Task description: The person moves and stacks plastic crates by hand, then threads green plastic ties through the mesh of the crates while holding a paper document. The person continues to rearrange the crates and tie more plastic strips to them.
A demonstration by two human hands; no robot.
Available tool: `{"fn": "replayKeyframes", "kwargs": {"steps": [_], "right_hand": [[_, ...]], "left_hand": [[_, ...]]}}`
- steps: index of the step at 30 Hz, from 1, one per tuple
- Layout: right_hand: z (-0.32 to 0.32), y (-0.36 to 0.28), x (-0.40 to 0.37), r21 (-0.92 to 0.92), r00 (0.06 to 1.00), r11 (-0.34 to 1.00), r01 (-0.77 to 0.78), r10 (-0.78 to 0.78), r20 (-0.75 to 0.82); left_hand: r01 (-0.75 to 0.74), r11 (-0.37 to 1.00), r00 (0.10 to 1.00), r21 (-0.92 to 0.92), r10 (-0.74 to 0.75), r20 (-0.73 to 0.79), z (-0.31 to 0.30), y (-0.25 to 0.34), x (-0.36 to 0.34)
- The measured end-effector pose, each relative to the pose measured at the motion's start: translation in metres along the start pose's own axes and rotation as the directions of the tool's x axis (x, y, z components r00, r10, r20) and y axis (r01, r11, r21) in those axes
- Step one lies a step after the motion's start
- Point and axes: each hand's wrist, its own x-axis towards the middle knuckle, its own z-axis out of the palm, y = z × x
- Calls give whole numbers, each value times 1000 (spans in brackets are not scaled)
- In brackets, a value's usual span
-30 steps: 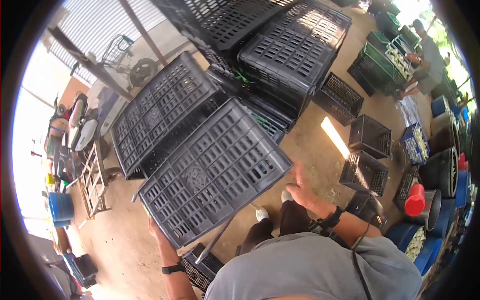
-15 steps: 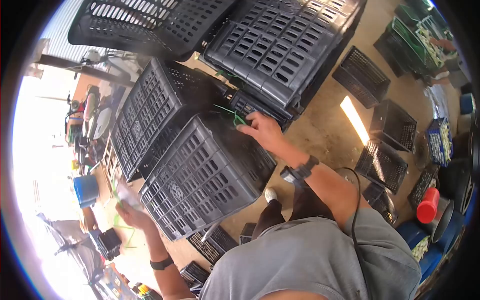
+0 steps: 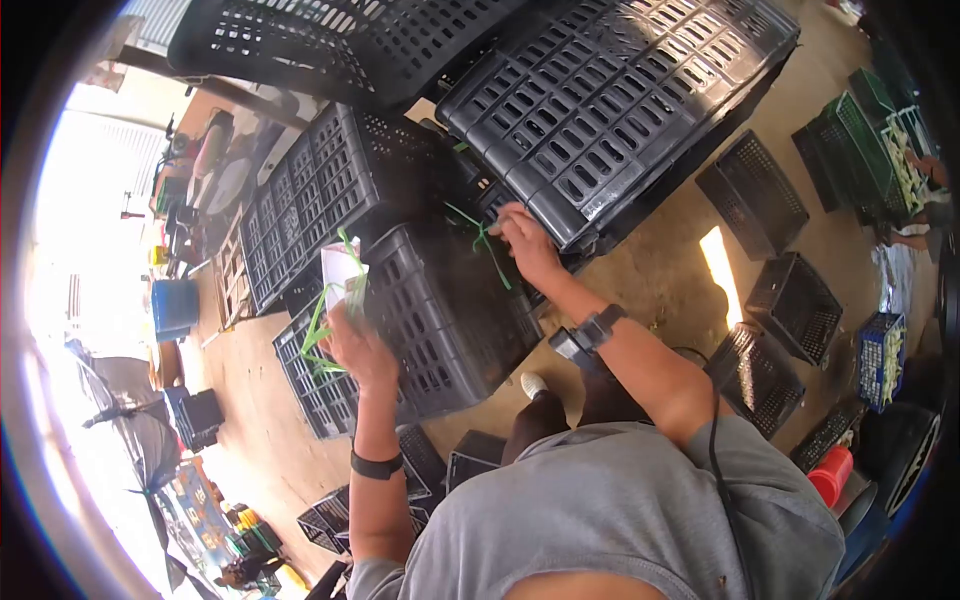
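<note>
The left hand (image 3: 358,345) is raised in front of the near crate (image 3: 445,320) and clenched around a white sheet (image 3: 341,272) together with a bundle of green strips (image 3: 318,335). The strips loop out below and to the left of the fist. A black band sits on that wrist.

The right hand (image 3: 525,242) reaches further out, to the far upper rim of the near crate. Its fingertips are drawn together on a loose green strip (image 3: 478,232), which trails across the rim and down past the hand. A dark watch is strapped to that wrist.

The near crate is black and slotted. It stands tilted on the dirt floor (image 3: 655,270), just ahead of the person's shoes. Touching its far side is a second black crate (image 3: 315,195), tipped the same way. Beyond them a large black crate (image 3: 620,95) lies bottom up, its near edge just beside the right hand, and another black crate (image 3: 330,40) lies at the top edge of the view.

Toward the right edge of the floor, small black baskets (image 3: 795,305) stand apart from one another. Green crates (image 3: 850,150) and a blue basket (image 3: 880,355) are further right. Well off to the left stands a blue bucket (image 3: 175,305).
</note>
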Motion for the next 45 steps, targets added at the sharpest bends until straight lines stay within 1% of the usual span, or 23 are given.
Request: {"fn": "replayKeyframes", "kwargs": {"steps": [1,2,4,5,6,8,10,12,14,16,18,20,21,23,24,26,30,32,33,35,42,44,45], "right_hand": [[6,2,3,345,969,907,-241,248,26],[7,12,5,348,967,904,-248,251,39],[4,32,11,728,896,534,-430,351,273],[1,35,5,808,916,451,-380,307,259],[1,24,-8,808,913,445,-385,309,265],[0,-13,-33,579,867,650,-492,423,263],[-8,-11,-40,636,834,579,-510,513,203],[-11,-21,-43,680,886,614,-401,449,117],[-13,-24,-49,623,883,675,-395,466,55],[-26,-23,-59,433,755,699,-569,653,-62],[-41,6,-75,355,712,681,-640,700,-58],[-41,0,-81,335,591,513,-790,782,197],[-35,-4,-77,333,595,518,-788,780,192],[-19,-15,-63,174,784,766,-618,616,73],[-18,-22,-56,176,787,768,-615,613,74],[-14,-31,-45,77,753,761,-644,612,242],[-20,-12,-45,-48,811,839,-542,537,234],[-26,-15,-53,68,678,722,-688,606,416],[-29,-17,-56,71,680,722,-688,608,409],[-35,-22,-57,296,747,702,-648,509,428],[-21,-43,-70,458,839,729,-509,301,453],[-34,-37,-64,77,853,878,-473,434,290],[-47,-29,-68,69,850,878,-474,436,295]], "left_hand": [[-17,1000,999,16,18,-41,3,2,-2],[-38,999,996,32,40,-81,5,2,-3],[-12,999,997,48,15,-76,6,-2,-3],[73,997,997,35,-73,-5,7,-5,-2],[159,987,984,29,-161,71,7,-6,-3],[170,985,982,-19,-168,83,2,-2,-4],[14,997,999,-70,-16,-28,-1,-3,-13],[40,997,999,-63,-41,-25,-2,-2,-11],[88,994,995,-65,-86,42,1,-8,-11],[89,992,996,-91,-86,32,2,-9,-12],[19,991,1000,-136,-20,-10,3,-11,-13],[15,987,1000,-162,-17,-13,1,-11,-11],[-3,987,1000,-162,1,-14,1,-11,-11],[-21,986,1000,-164,18,-16,0,-8,-12],[12,983,1000,-185,-8,19,-2,-6,-12],[34,979,998,-199,-24,55,-4,-6,-11],[-11,980,1000,-198,16,27,-2,-8,-11],[12,980,999,-197,-5,35,-2,-8,-12],[-50,985,999,-164,46,-26,1,-11,-12],[-64,983,998,-172,60,-33,1,-9,-12],[-4,983,1000,-183,6,7,-6,-8,-14],[4,980,1000,-201,-3,5,-4,-8,-15],[27,985,998,-168,-16,65,-7,-4,-12]]}}
